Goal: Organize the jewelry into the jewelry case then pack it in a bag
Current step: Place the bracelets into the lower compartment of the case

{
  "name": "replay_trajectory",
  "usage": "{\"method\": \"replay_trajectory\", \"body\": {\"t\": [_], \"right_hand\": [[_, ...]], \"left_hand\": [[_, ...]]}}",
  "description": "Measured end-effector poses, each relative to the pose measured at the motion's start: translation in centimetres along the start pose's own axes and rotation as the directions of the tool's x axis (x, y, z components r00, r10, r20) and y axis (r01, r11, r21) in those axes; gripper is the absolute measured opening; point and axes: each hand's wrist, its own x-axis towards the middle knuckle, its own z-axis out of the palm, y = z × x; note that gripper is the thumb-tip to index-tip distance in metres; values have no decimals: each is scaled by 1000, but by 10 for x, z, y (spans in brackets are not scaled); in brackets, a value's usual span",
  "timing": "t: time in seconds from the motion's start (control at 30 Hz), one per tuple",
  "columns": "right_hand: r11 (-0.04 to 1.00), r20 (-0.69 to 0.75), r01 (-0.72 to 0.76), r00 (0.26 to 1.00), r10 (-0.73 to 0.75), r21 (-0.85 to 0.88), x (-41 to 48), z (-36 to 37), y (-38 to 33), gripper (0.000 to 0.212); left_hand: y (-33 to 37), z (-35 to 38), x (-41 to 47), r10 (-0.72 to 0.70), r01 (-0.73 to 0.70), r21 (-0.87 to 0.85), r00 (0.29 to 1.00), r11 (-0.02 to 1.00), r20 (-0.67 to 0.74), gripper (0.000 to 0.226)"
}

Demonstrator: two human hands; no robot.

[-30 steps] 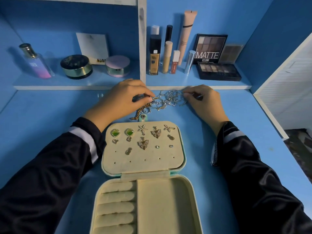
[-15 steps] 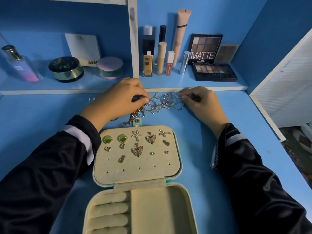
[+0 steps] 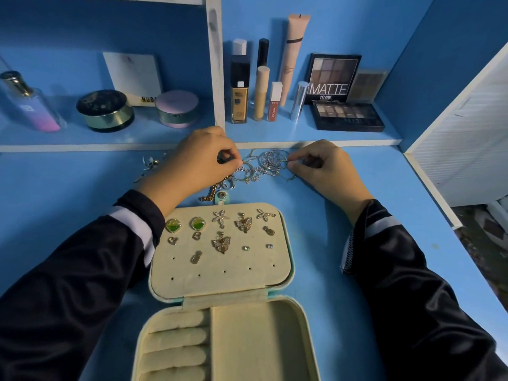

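Tangle of chains and hoops [image 3: 261, 169] lies between hands, stretched left-right, beyond open case [image 3: 233, 283]. Left hand [image 3: 198, 163] pinches its left end, right hand [image 3: 324, 171] pinches hoops; equally near.

Looked like somebody's vanity corner at home tbh: a blue-painted desk [image 3: 82, 215], a white-edged blue shelf [image 3: 82, 146] behind it lined with a clear pink-to-purple perfume bottle [image 3: 30, 105], a black-capped foundation bottle [image 3: 239, 103] and a black MATTE eyeshadow palette [image 3: 331, 78], plus an open cream-lined jewelry case [image 3: 233, 281] and tangled silver and gold jewelry [image 3: 258, 170].
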Motion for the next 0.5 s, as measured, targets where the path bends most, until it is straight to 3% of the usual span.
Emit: {"method": "replay_trajectory", "body": {"t": [0.5], "right_hand": [[998,27,47,999,-46,-29,-1,0,-1,14]], "left_hand": [[5,-2,-1,-18,18,-13,1000,1000,0,9]]}}
